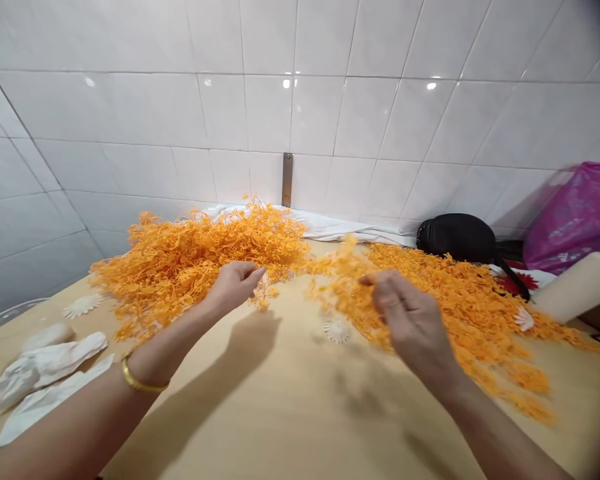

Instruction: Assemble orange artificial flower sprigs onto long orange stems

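Two heaps of orange plastic sprigs lie on the wooden table point(280, 413): a tall left heap point(190, 257) and a flatter right heap point(460, 300). My left hand point(235, 285), with a gold bangle on its wrist, reaches to the near edge of the left heap, fingers pinched together on a small orange sprig point(261, 297). My right hand point(410, 320) is raised over the right heap, fingers curled, with a blurred orange sprig point(337, 267) at its fingertips. A small white flower piece point(337, 330) lies on the table between my hands.
White gloves point(40, 370) lie at the left edge. Another white flower piece point(83, 305) sits by the left heap. A black bag point(457, 237), a pink plastic bag point(577, 213), a white cloth point(340, 227) and a white-tiled wall stand at the back.
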`<state>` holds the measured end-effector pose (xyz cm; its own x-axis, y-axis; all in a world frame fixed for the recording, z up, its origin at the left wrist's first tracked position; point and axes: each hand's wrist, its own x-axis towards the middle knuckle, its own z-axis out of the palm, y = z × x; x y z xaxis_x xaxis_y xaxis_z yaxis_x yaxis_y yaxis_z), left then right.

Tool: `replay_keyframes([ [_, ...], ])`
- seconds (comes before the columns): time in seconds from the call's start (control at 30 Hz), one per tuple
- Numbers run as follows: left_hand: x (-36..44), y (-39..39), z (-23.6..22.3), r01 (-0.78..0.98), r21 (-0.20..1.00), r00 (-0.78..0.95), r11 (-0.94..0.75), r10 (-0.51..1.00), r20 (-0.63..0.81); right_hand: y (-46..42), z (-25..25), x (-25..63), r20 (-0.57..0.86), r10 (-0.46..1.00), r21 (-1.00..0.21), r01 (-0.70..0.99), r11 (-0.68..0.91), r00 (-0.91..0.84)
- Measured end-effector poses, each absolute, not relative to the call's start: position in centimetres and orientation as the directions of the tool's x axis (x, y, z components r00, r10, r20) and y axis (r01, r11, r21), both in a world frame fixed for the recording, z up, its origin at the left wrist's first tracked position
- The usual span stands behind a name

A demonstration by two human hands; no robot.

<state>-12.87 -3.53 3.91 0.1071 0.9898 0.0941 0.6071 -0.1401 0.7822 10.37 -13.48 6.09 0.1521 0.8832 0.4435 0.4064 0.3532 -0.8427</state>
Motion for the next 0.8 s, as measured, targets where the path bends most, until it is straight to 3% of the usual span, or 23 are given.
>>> replay_keyframes([
  [0.07,-13.3,-4.5,3.1,0.491,0.871,0.130,-0.004,0.989,-0.069,-13.4,4.0,9.4,0.396,0.916,-0.742,0.562,0.365,-0.073],
  [0.2,-12.5,-5.6,1.1,0.516,0.851,0.143,0.096,0.970,-0.197,-14.2,0.9,8.3,0.215,0.911,-0.552,0.726,0.410,-0.352],
  [0.37,-10.3,-5.6,0.5,0.803,0.590,0.091,-0.084,0.996,0.018,-13.2,0.4,9.5,0.388,0.893,-0.464,0.788,0.404,-0.229],
  [0.43,-9.5,-5.6,0.6,0.870,0.480,0.092,-0.107,0.994,0.054,-11.8,-0.4,10.5,0.405,0.888,-0.344,0.864,0.368,-0.218],
  [0.53,-8.6,-5.4,0.2,0.914,0.367,0.172,-0.174,0.984,0.040,-9.6,-2.4,12.1,0.350,0.870,-0.081,0.914,0.397,-0.347],
  [0.67,-8.0,-4.1,-0.8,0.892,0.316,0.319,-0.323,0.945,0.066,-8.1,-4.2,14.1,0.363,0.879,0.135,0.951,0.278,-0.309],
  [0.8,-7.7,-1.8,-1.4,0.832,0.315,0.447,-0.456,0.888,0.103,-7.4,-3.0,15.2,0.460,0.849,0.150,0.965,0.215,-0.260],
])
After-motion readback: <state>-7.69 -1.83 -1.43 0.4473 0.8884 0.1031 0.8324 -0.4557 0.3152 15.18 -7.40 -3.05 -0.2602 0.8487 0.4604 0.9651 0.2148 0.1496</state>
